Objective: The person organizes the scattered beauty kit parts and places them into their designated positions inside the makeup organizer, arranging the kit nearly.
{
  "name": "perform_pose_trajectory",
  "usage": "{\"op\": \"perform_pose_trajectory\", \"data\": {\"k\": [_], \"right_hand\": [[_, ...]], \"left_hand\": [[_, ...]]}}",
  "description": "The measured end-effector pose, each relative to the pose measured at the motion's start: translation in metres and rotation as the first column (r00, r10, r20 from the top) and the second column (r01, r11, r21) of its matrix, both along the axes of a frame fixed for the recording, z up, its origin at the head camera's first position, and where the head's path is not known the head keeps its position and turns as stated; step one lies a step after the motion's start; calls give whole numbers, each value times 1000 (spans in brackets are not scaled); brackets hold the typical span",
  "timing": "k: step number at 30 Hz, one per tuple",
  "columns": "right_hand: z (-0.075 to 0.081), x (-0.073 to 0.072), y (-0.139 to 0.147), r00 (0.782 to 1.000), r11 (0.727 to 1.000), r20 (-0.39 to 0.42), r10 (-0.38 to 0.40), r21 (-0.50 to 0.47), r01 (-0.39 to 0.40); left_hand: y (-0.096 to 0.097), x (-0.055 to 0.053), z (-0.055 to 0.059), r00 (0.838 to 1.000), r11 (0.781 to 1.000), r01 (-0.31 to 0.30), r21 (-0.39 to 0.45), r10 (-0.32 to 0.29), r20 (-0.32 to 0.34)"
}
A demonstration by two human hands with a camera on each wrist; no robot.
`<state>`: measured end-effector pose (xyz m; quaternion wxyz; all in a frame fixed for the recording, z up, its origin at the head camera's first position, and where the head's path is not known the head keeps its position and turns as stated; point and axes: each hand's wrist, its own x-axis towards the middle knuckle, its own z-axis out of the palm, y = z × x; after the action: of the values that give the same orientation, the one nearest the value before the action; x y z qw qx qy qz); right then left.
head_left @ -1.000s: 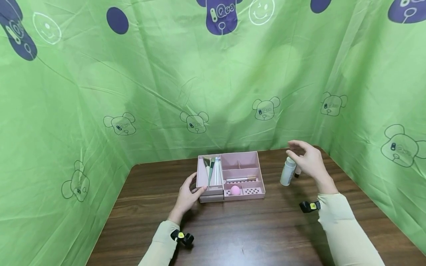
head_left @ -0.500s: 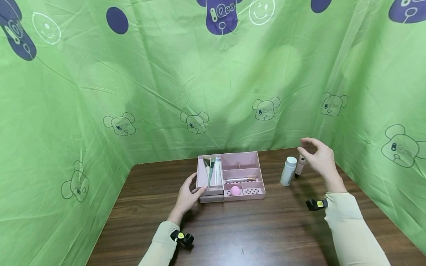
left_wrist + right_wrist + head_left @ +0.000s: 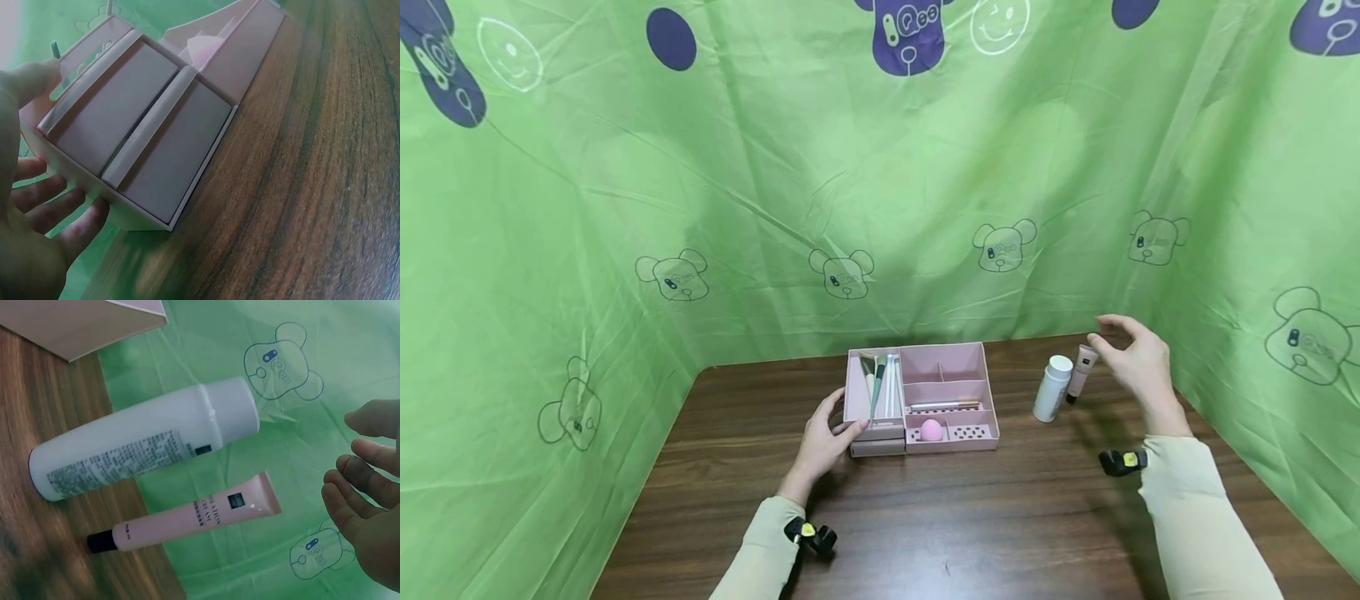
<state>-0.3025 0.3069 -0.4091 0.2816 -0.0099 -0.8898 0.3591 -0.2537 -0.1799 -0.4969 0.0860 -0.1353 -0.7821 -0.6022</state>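
Observation:
A pink cosmetics organizer (image 3: 951, 442) lies on the table, with two drawer fronts at its left front, seen closely in the left wrist view. My left hand (image 3: 820, 443) holds its left side, the thumb over the upper edge and the fingers along the outer wall. To its right, a white bottle (image 3: 144, 437) and a pink cream tube (image 3: 200, 515) with a black cap stand upright side by side. My right hand (image 3: 1135, 358) hovers beside the tube's top with loosely bent fingers and holds nothing; in the right wrist view a gap separates hand and tube.
Makeup brushes (image 3: 877, 387) lie in the organizer's left compartment. A slim silver-and-gold stick (image 3: 943, 404) and a pink sponge ball (image 3: 931, 430) occupy right compartments. Green printed cloth (image 3: 910, 208) encloses the brown wooden table (image 3: 925, 533) at the back and sides.
My right hand has moved rightward, off the white bottle's top and past the cream tube, uncovering both. My left hand has stayed on the organizer. The head view has shifted slightly.

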Motion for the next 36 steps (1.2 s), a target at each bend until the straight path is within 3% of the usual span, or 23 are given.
{"op": "perform_pose_trajectory", "data": {"k": [15,36], "right_hand": [[-19,-8,13,998,999,50,-48,14,48],[-44,-14,20,995,998,90,-37,47,33]], "left_hand": [[1,0,1,1000,1000,2,-8,-2,2],[0,0,0,1000,1000,-3,3,3,8]]}}
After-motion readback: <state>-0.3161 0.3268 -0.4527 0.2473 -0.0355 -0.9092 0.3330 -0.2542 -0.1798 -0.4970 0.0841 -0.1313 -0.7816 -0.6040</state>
